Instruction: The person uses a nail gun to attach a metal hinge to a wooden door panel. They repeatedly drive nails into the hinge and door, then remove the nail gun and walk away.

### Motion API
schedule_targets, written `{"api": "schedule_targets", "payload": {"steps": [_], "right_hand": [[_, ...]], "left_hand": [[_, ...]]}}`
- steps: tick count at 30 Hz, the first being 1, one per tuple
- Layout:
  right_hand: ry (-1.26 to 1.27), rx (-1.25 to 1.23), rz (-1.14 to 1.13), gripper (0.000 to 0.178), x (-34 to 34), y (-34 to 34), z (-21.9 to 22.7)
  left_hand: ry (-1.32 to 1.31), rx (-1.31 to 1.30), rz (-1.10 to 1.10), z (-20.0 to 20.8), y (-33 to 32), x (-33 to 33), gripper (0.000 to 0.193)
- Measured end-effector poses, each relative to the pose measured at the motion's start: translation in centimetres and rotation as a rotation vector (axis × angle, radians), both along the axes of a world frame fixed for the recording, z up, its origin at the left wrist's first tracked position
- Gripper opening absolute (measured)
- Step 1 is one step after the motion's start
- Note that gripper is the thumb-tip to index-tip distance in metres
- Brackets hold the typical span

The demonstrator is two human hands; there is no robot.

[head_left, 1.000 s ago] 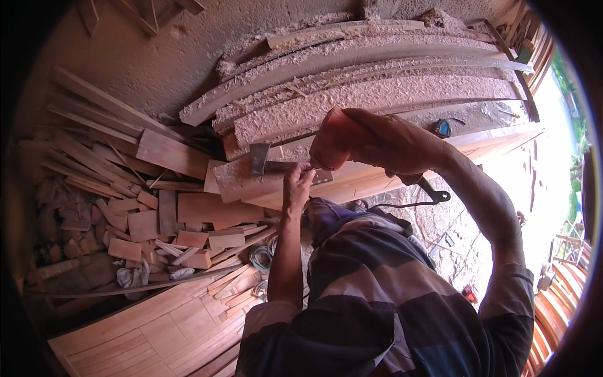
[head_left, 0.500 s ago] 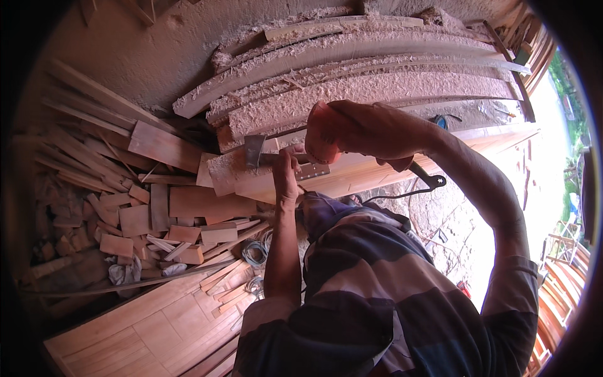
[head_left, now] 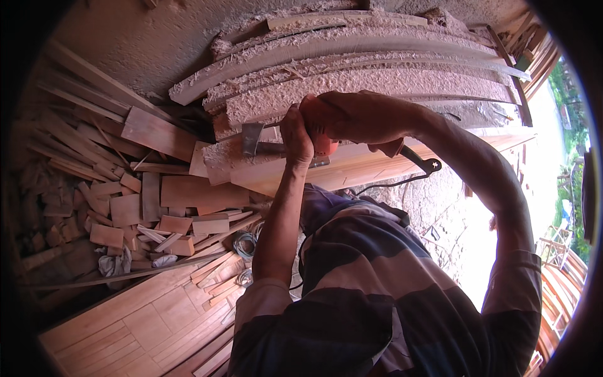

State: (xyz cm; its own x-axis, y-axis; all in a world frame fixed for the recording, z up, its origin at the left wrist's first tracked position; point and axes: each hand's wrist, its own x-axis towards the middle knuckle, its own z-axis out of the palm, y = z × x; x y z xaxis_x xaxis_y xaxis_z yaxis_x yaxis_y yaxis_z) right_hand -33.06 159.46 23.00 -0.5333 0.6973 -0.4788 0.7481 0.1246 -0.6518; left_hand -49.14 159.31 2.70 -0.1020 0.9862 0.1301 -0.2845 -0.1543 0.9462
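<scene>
My right hand (head_left: 367, 116) wraps round an orange corded power drill (head_left: 323, 135), held level above a long plank. My left hand (head_left: 296, 135) is raised at the drill's front end, its fingers closed there; the part they cover is hidden. From the drill's handle a black cord (head_left: 402, 182) trails back past a black rubber piece with a cross-shaped hole (head_left: 433, 165). Left of my hand a hammer-like tool (head_left: 252, 139) with a broad metal head lies on the plank (head_left: 370, 164). Below the drill a small metal strip (head_left: 320, 161) is mostly covered.
Beyond the plank are stacked curved timbers (head_left: 352, 47) coated in shavings. Wood offcuts (head_left: 125, 210) are heaped on the left, with coiled cable (head_left: 245, 244) beside them. A panelled wooden door (head_left: 151, 323) lies at lower left. Bright daylight enters on the right.
My left hand has risen from beside the hammer-like tool and metal strip to the drill's front end. The drill has shifted slightly left and up in my right hand.
</scene>
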Motion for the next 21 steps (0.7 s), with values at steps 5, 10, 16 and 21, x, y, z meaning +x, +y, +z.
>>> {"api": "schedule_targets", "payload": {"steps": [5,10,16,21], "right_hand": [[-0.027,-0.015,0.001,0.052,-0.1,0.0,-0.2],[-0.037,0.011,-0.011,0.051,-0.1,0.0,-0.3],[-0.034,-0.014,-0.032,0.05,0.0,0.2,-0.6],[-0.017,-0.008,-0.019,0.05,-0.1,0.3,-0.8]], "left_hand": [[0.05,0.043,0.068,-0.9,0.1,0.3,0.061],[0.086,0.025,0.018,-1.8,0.6,-0.3,0.062],[0.095,0.0,-0.041,-1.9,0.6,-0.6,0.073],[0.17,0.01,-0.056,-1.1,0.5,-0.8,0.074]]}}
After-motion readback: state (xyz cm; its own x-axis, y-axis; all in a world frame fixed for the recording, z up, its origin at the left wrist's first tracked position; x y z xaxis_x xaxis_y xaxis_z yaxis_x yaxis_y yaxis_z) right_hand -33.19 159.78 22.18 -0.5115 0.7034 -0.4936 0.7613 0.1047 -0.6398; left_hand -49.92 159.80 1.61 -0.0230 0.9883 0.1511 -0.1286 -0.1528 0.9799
